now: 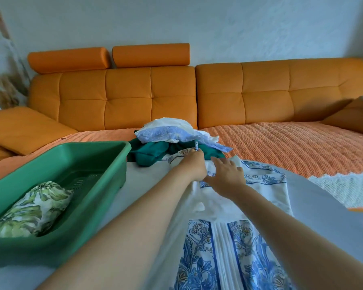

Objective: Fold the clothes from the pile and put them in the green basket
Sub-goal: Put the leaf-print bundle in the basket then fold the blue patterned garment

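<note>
A white garment with blue floral print [228,237] lies spread out in front of me on the pale surface. My left hand [192,164] pinches a patterned strap or edge of it at its far end, near the pile. My right hand [225,174] rests flat on the garment's upper part with fingers spread. The pile of clothes [172,141] sits just beyond, white and pale blue pieces on top of dark green ones. The green basket [92,197] stands at the left and holds a folded leaf-print garment [32,210].
An orange sofa [176,95] runs along the wall behind, its seat covered by an orange textured blanket [281,149]. An orange cushion [19,126] lies at the far left. A white knitted cover [344,189] sits at the right.
</note>
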